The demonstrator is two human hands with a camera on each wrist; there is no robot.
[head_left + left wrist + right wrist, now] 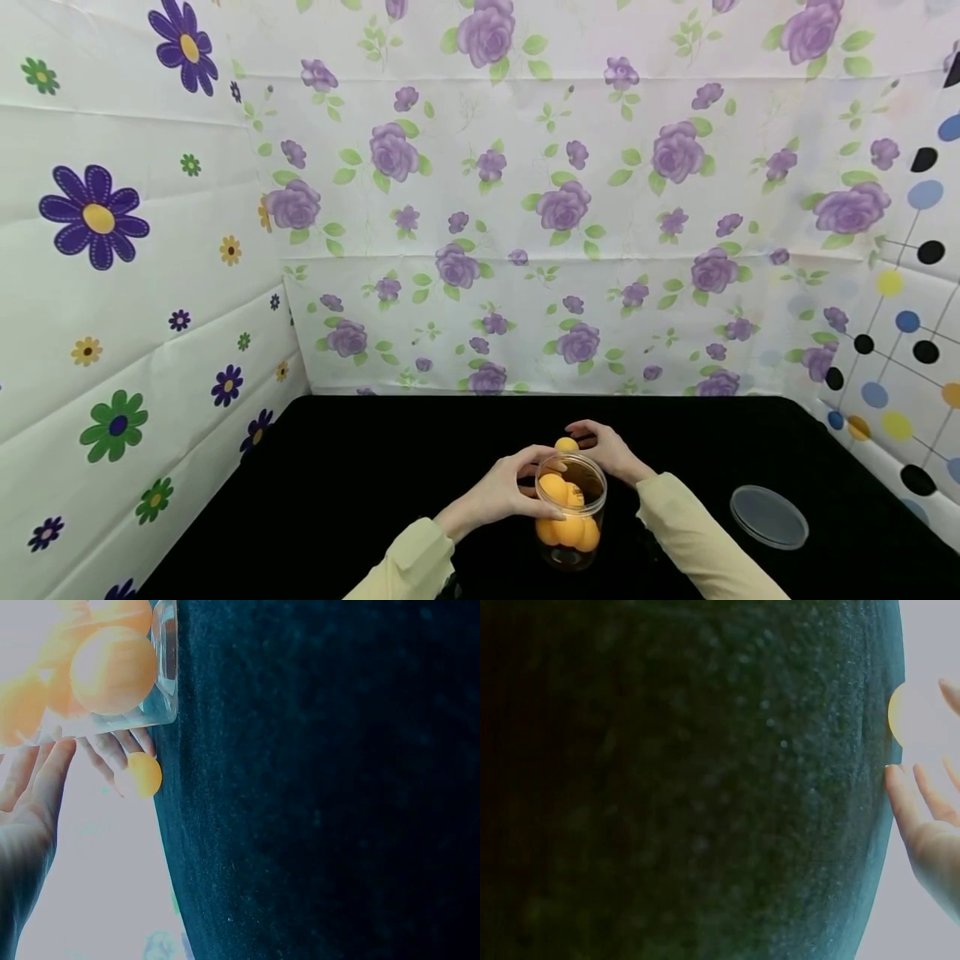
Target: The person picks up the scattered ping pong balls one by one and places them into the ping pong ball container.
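Note:
A clear round jar [567, 560] without its lid stands on the black table, with several orange table tennis balls [570, 531] inside. My left hand [501, 490] grips the jar near its rim, thumb in front and fingers round the far side. Just behind the jar is one loose orange table tennis ball [566, 444]. My right hand [611, 454] is beside that ball, its fingers spread around it. In the right wrist view a gap shows between the fingertips [894, 776] and the ball [897, 716]. The jar partly hides the right hand in the left wrist view.
A clear round lid [768, 517] lies flat on the table to the right of my right forearm. The black tabletop [360, 475] ends at a flowered cloth wall [525, 333] at the back, with patterned cloth walls on both sides.

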